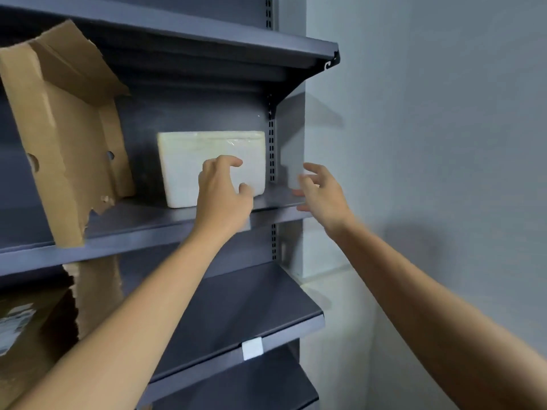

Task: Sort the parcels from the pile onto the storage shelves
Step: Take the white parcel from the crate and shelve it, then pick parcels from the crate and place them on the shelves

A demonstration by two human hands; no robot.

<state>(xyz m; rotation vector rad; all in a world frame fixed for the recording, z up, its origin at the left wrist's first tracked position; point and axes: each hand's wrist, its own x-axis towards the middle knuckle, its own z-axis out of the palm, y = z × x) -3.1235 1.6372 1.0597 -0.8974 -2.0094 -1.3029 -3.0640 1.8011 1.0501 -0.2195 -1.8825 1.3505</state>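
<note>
A white foam parcel (189, 161) stands upright on the dark grey middle shelf (142, 223), against the back panel. My left hand (222, 196) hovers just in front of the parcel's lower right part, fingers loosely curled, holding nothing. My right hand (321, 193) is at the shelf's right end, fingers spread and relaxed, apart from the parcel. Whether either hand touches the parcel or shelf is unclear.
A torn brown cardboard box (65, 137) leans on the same shelf at the left. Another torn box (35, 327) sits on the shelf below it. The lower shelf (242, 306) carries a white label (252, 348) on its edge. A grey wall (429, 143) borders the right.
</note>
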